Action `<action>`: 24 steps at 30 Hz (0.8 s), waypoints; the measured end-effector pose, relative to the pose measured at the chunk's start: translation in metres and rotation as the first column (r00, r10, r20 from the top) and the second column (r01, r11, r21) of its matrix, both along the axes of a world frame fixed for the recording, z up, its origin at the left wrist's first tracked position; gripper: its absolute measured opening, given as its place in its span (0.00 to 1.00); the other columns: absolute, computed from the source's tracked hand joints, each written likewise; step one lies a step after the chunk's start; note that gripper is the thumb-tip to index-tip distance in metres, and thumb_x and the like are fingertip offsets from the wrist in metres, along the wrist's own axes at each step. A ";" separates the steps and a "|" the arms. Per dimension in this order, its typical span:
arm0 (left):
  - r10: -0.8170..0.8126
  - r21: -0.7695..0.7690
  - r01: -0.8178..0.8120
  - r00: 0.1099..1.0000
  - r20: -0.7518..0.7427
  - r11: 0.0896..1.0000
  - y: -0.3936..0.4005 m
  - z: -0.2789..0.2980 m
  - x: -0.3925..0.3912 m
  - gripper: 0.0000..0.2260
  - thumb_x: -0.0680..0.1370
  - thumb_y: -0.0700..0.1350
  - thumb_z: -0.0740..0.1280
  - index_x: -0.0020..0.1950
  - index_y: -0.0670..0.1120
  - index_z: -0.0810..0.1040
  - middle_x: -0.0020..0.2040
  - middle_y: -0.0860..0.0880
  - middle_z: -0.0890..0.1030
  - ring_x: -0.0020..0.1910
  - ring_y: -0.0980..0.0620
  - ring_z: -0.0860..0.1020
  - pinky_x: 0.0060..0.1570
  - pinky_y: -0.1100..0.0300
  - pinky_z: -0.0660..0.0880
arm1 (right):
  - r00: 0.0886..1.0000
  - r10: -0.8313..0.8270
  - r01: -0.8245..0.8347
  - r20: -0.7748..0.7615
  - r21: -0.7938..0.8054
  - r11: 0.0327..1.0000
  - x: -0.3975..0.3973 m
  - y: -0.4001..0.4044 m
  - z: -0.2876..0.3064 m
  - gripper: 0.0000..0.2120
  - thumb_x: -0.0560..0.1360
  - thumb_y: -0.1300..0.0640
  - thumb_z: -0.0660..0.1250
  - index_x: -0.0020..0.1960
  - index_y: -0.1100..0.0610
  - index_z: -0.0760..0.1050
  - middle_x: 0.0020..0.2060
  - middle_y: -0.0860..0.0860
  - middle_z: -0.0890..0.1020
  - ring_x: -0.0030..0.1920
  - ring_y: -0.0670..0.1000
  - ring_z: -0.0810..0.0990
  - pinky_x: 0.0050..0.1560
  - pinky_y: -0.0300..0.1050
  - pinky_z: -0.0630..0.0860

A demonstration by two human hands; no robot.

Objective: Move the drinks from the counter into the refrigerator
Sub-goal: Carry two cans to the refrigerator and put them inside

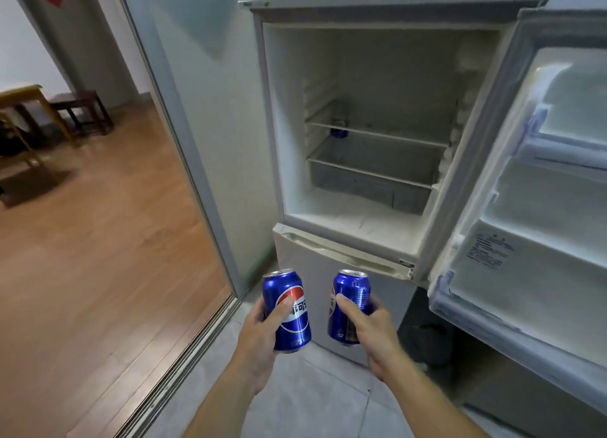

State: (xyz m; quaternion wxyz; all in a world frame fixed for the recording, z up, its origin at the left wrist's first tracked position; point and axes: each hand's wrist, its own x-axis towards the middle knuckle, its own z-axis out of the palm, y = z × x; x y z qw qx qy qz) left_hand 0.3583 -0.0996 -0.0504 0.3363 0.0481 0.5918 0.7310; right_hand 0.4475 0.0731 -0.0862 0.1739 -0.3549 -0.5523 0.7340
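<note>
Left hand point(259, 332) gripping upright Pepsi can point(289, 309); right hand point(371, 326) gripping second Pepsi can point(348, 306), both facing open refrigerator point(371, 59), third can point(340, 127) sitting on shelf point(377, 135).

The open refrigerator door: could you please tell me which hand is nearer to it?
Right. The right hand, holding a can, is just left of the door's lower corner; the left hand, with the other can, is farther left.

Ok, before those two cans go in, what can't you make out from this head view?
- Can on the fridge shelf: small and dim, label unreadable.
- Left can: far side hidden by the left hand.
- Right can: logo turned away, partly covered by the right hand.
- Open door: cut off by the right edge.
- Counter: out of frame.
</note>
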 end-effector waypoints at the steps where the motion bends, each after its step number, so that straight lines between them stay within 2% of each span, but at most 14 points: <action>1: -0.005 -0.002 0.005 1.000 0.003 1.000 0.010 0.000 -0.018 0.28 0.57 0.61 0.82 0.56 0.61 0.82 0.56 0.50 0.85 0.53 0.48 0.84 0.43 0.54 0.79 | 1.000 -0.013 0.013 -0.004 0.007 1.000 -0.016 0.011 0.001 0.16 0.67 0.48 0.79 0.53 0.46 0.80 0.44 0.44 0.87 0.44 0.45 0.85 0.38 0.39 0.79; 5: -0.021 -0.011 0.020 0.999 -0.043 1.000 0.052 0.012 -0.088 0.26 0.62 0.59 0.79 0.58 0.61 0.80 0.57 0.51 0.84 0.55 0.48 0.83 0.45 0.53 0.80 | 0.998 -0.059 0.060 -0.017 0.082 0.995 -0.083 0.057 0.019 0.15 0.68 0.51 0.79 0.53 0.47 0.80 0.44 0.44 0.86 0.44 0.45 0.85 0.36 0.36 0.78; 8: -0.023 -0.011 0.022 0.996 -0.081 1.000 0.085 0.021 -0.135 0.28 0.61 0.59 0.77 0.60 0.58 0.80 0.56 0.51 0.84 0.56 0.47 0.82 0.54 0.48 0.79 | 0.996 -0.080 0.083 -0.026 0.177 0.981 -0.133 0.094 0.035 0.19 0.67 0.50 0.79 0.55 0.46 0.79 0.46 0.43 0.85 0.46 0.43 0.84 0.41 0.36 0.77; 9: -0.020 -0.009 0.019 0.996 -0.092 1.000 0.095 0.022 -0.149 0.29 0.61 0.59 0.78 0.60 0.56 0.79 0.56 0.50 0.85 0.56 0.47 0.82 0.55 0.48 0.79 | 0.996 -0.085 0.090 -0.033 0.207 0.974 -0.148 0.104 0.041 0.19 0.67 0.50 0.80 0.55 0.45 0.78 0.46 0.41 0.84 0.45 0.40 0.83 0.40 0.34 0.77; 11: -0.018 -0.002 0.018 0.992 -0.122 1.000 0.113 0.022 -0.178 0.29 0.61 0.59 0.78 0.61 0.55 0.78 0.55 0.49 0.85 0.56 0.47 0.82 0.50 0.55 0.79 | 0.991 -0.125 0.132 -0.040 0.283 0.950 -0.177 0.126 0.048 0.19 0.66 0.51 0.80 0.52 0.43 0.77 0.43 0.38 0.84 0.42 0.37 0.82 0.37 0.31 0.78; 13: -0.032 -0.001 0.033 0.987 -0.155 0.999 0.129 0.021 -0.207 0.27 0.63 0.58 0.80 0.59 0.57 0.79 0.54 0.50 0.85 0.54 0.49 0.83 0.47 0.58 0.79 | 0.981 -0.189 0.192 -0.046 0.360 0.913 -0.207 0.147 0.052 0.17 0.64 0.51 0.81 0.49 0.46 0.78 0.41 0.42 0.85 0.41 0.42 0.83 0.42 0.41 0.82; 15: -0.065 -0.008 0.065 0.982 -0.177 0.998 0.145 0.018 -0.235 0.25 0.63 0.57 0.79 0.58 0.59 0.79 0.54 0.51 0.85 0.54 0.49 0.83 0.50 0.54 0.79 | 0.968 -0.251 0.236 -0.023 0.434 0.869 -0.237 0.167 0.055 0.18 0.62 0.47 0.80 0.47 0.49 0.79 0.42 0.47 0.84 0.42 0.49 0.84 0.46 0.50 0.83; 17: -0.106 -0.016 0.105 0.974 -0.202 0.994 0.162 0.013 -0.262 0.26 0.62 0.57 0.79 0.59 0.60 0.78 0.55 0.52 0.84 0.55 0.50 0.83 0.54 0.51 0.79 | 0.958 -0.286 0.248 -0.003 0.508 0.825 -0.266 0.187 0.052 0.19 0.61 0.44 0.80 0.47 0.47 0.78 0.43 0.45 0.84 0.43 0.46 0.83 0.44 0.46 0.82; 19: -0.149 -0.023 0.147 0.964 -0.222 0.989 0.178 0.010 -0.287 0.28 0.61 0.59 0.81 0.58 0.63 0.77 0.55 0.53 0.84 0.54 0.52 0.83 0.56 0.51 0.78 | 0.957 -0.288 0.229 0.019 0.557 0.798 -0.295 0.204 0.050 0.24 0.61 0.42 0.80 0.53 0.44 0.77 0.48 0.43 0.83 0.47 0.44 0.82 0.43 0.38 0.77; 21: -0.199 -0.059 0.191 0.947 -0.252 0.980 0.193 0.010 -0.310 0.29 0.58 0.62 0.81 0.57 0.67 0.76 0.55 0.56 0.84 0.53 0.56 0.83 0.56 0.52 0.78 | 0.955 -0.295 0.222 0.040 0.564 0.796 -0.325 0.222 0.047 0.29 0.61 0.42 0.80 0.58 0.46 0.76 0.54 0.46 0.82 0.52 0.48 0.81 0.48 0.41 0.77; 22: -0.220 -0.074 0.208 0.938 -0.267 0.975 0.200 0.010 -0.320 0.30 0.57 0.63 0.81 0.56 0.67 0.76 0.55 0.56 0.84 0.53 0.56 0.83 0.56 0.53 0.78 | 0.955 -0.296 0.226 0.033 0.567 0.792 -0.340 0.229 0.047 0.28 0.61 0.44 0.81 0.58 0.45 0.76 0.54 0.46 0.82 0.53 0.49 0.81 0.50 0.43 0.78; 24: -0.253 -0.085 0.238 0.927 -0.278 0.967 0.211 0.010 -0.338 0.30 0.57 0.63 0.81 0.56 0.67 0.75 0.54 0.57 0.84 0.53 0.56 0.83 0.57 0.52 0.78 | 0.953 -0.304 0.247 0.006 0.566 0.787 -0.367 0.242 0.047 0.24 0.61 0.49 0.82 0.53 0.42 0.75 0.48 0.41 0.82 0.51 0.48 0.81 0.47 0.40 0.76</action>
